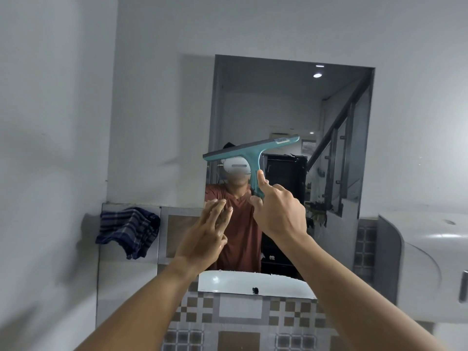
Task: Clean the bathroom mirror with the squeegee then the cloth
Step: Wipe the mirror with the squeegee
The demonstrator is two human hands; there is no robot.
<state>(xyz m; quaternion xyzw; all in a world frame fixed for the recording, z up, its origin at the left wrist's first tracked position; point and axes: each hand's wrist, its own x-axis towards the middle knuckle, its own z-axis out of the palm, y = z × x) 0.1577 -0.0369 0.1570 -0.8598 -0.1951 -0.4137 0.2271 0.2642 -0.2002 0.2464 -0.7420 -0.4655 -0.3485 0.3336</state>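
Observation:
The mirror (286,110) hangs on the white wall straight ahead. My right hand (278,211) grips the handle of a teal T-shaped squeegee (249,153), whose blade is tilted with its right end higher, in front of the glass at mid height. My left hand (206,231) is raised beside it, at the mirror's lower left edge, fingers straight and together, holding nothing; whether it touches the glass I cannot tell. A dark blue checked cloth (129,230) hangs over the ledge at the left.
The mirror shows a person in a rust shirt and a staircase behind. A white basin rim (253,285) lies below the mirror, above checkered tiles (240,323). A white rounded appliance (430,269) stands at the right. A corner wall closes the left side.

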